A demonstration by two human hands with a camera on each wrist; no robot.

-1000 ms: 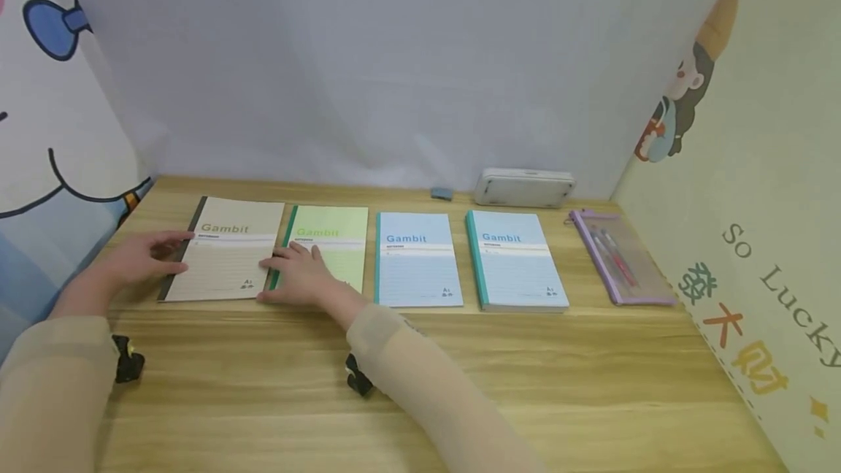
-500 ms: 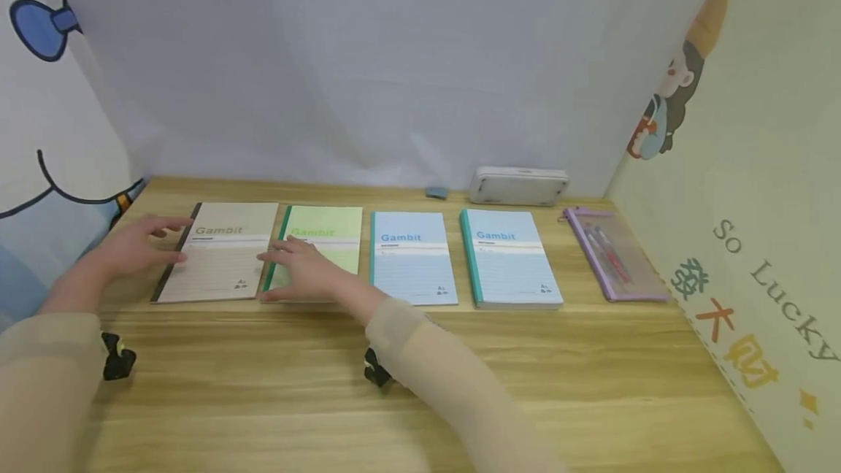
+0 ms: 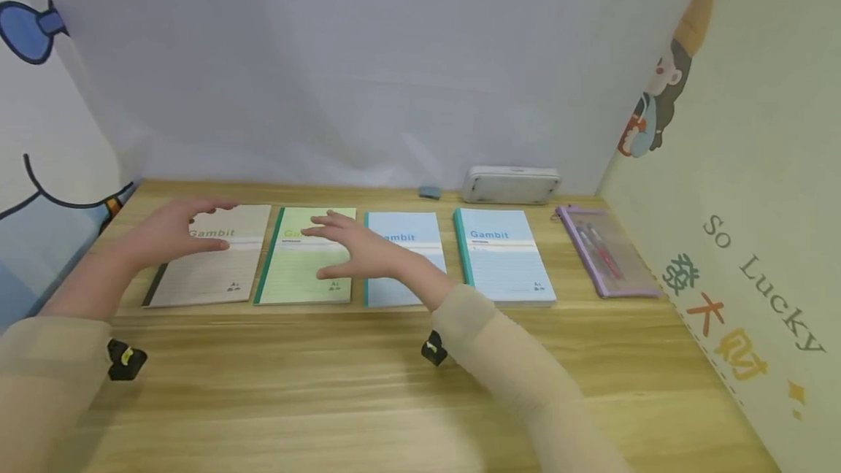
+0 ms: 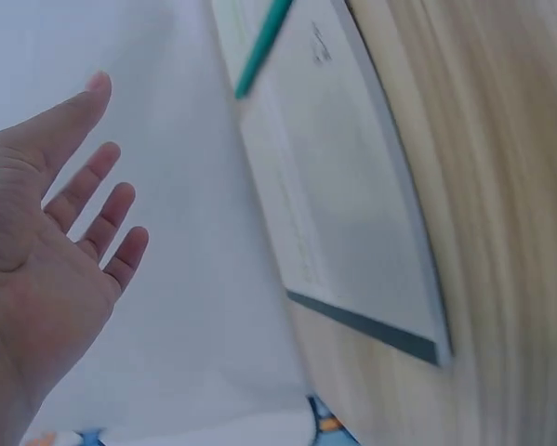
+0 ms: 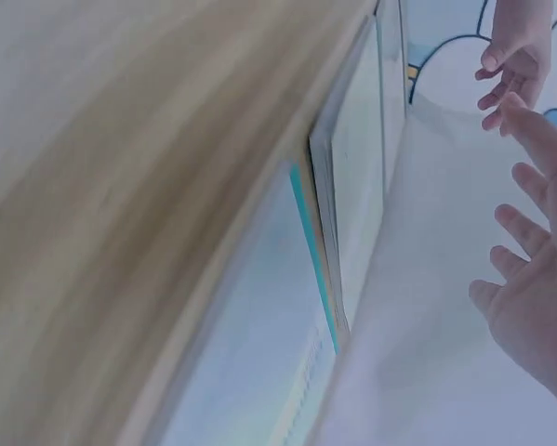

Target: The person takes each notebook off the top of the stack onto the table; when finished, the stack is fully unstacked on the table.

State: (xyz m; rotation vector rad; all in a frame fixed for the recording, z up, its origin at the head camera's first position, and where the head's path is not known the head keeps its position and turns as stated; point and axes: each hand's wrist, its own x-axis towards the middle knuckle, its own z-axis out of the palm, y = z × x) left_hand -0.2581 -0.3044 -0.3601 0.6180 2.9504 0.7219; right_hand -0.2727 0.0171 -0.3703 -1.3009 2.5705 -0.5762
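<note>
Desk: wood-grained, pale point(image 3: 296, 393).
Back of room: white cloth point(image 3: 315, 79), lightly creased.
Side panels: cartoon-printed panel point(image 3: 66, 122) at left; cream panel point(image 3: 736, 166) at right, lettered "So Lucky".
Beige notebook point(image 3: 210, 274): leftmost in the row, flat, dark spine, "Gambit" cover.
Green notebook point(image 3: 289, 279): just beside it, flat, green spine.
Thin blue notebook point(image 3: 393, 293): third, partly covered from view.
Left hand point(image 3: 172, 236): raised over the beige notebook, fingers spread.
Right hand point(image 3: 364, 248): raised over the green and thin blue notebooks, fingers spread.
</note>
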